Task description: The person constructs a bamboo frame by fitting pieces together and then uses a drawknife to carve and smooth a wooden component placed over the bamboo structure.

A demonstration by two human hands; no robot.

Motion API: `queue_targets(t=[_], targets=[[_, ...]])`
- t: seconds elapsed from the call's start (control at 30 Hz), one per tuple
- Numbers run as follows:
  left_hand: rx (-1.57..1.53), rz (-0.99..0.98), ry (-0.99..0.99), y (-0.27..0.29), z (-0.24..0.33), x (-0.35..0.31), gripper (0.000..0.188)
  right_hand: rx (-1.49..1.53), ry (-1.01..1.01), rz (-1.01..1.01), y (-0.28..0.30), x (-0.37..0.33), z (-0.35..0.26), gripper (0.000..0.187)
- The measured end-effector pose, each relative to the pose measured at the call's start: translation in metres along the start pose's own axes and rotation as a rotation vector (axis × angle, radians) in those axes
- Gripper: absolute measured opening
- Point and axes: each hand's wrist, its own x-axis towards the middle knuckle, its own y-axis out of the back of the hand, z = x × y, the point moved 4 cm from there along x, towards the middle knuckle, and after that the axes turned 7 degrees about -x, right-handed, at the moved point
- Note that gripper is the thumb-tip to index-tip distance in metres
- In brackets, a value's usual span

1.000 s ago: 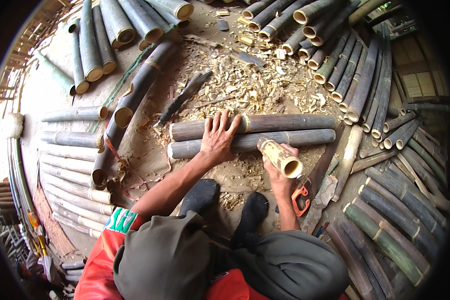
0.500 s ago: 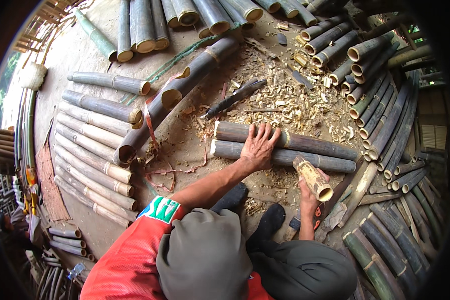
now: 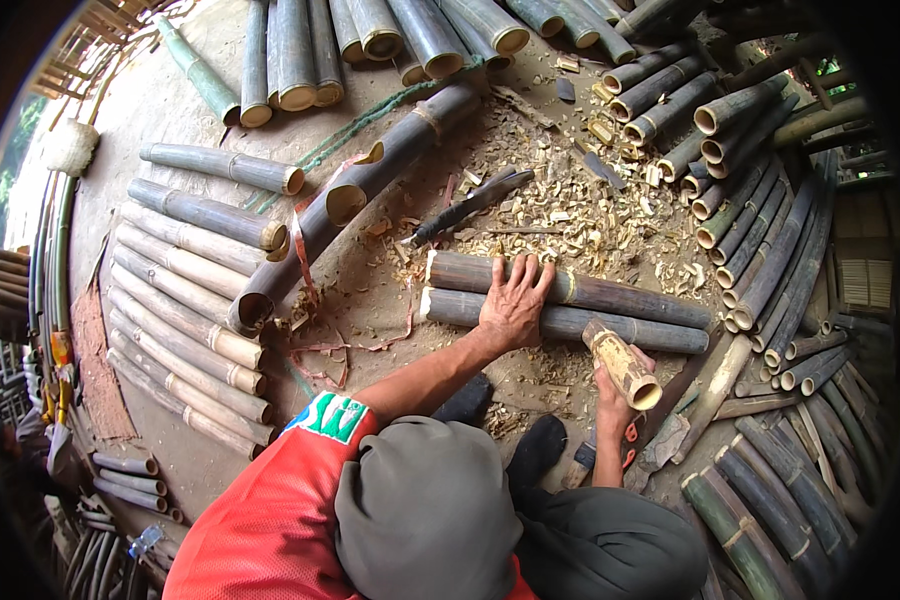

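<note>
Two dark bamboo tubes, a far tube (image 3: 630, 294) and a near tube (image 3: 610, 325), lie side by side on the ground in front of me. Across them rests my left hand (image 3: 513, 305), its fingers spread and bent over the far tube and its palm over the near one. My right hand (image 3: 612, 400) is closed around a short bamboo piece (image 3: 618, 358), partly scraped pale. The short piece is tilted, its open hollow end turned toward me and its other end over the near tube. Some of the right fingers are hidden behind it.
A long notched bamboo pole (image 3: 370, 195) lies slantwise at left, beside a row of pale tubes (image 3: 185, 315). A dark-handled, dark-bladed tool (image 3: 465, 208) lies beyond the tubes among wood chips (image 3: 570, 215). Stacked bamboo (image 3: 770, 230) fills the right; more tubes (image 3: 295, 60) lie at the back.
The view has shifted slightly. Both hands keep the same hold, the left over the two tubes and the right around the short piece.
</note>
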Motion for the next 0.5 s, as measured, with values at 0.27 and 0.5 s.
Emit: queue_targets(t=[0.27, 0.5], targets=[[0.045, 0.022, -0.011, -0.001, 0.018, 0.014, 0.125, 0.043, -0.023, 0.037, 0.001, 0.004, 0.01, 0.056], [0.103, -0.026, 0.068, -0.006, 0.027, 0.019, 0.133, -0.004, -0.079, -0.064, 0.022, 0.016, 0.006, 0.07]])
